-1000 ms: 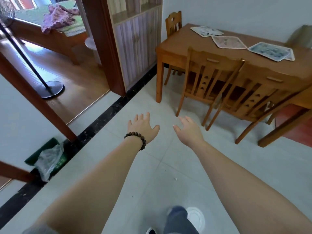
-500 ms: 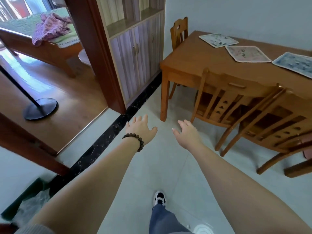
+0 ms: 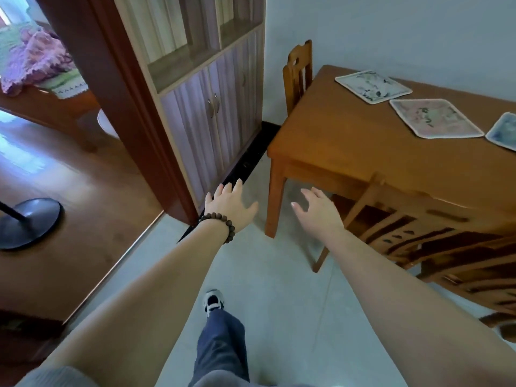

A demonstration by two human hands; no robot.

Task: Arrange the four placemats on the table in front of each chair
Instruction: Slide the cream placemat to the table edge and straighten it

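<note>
A wooden table [image 3: 349,141] stands at the right against the wall. On its far side lie three visible placemats in a row: a pale one [image 3: 372,86], a pinkish one [image 3: 435,118] and a blue one [image 3: 504,132] cut off by the frame edge. My left hand [image 3: 227,206], with a bead bracelet on the wrist, and my right hand [image 3: 318,212] are both stretched out over the floor, fingers apart and holding nothing. Both are short of the table's near corner leg.
One chair [image 3: 297,71] stands at the table's left end by the wall. Another chair [image 3: 413,227] is tucked in on the near side. A cabinet [image 3: 212,107] and a dark door frame [image 3: 111,88] are at the left. A fan base [image 3: 28,222] sits on the wooden floor.
I have walked closer to the table; its corner and the cabinet now loom larger. The rightmost placemats have slid out of view. Both hands stay open and empty.
</note>
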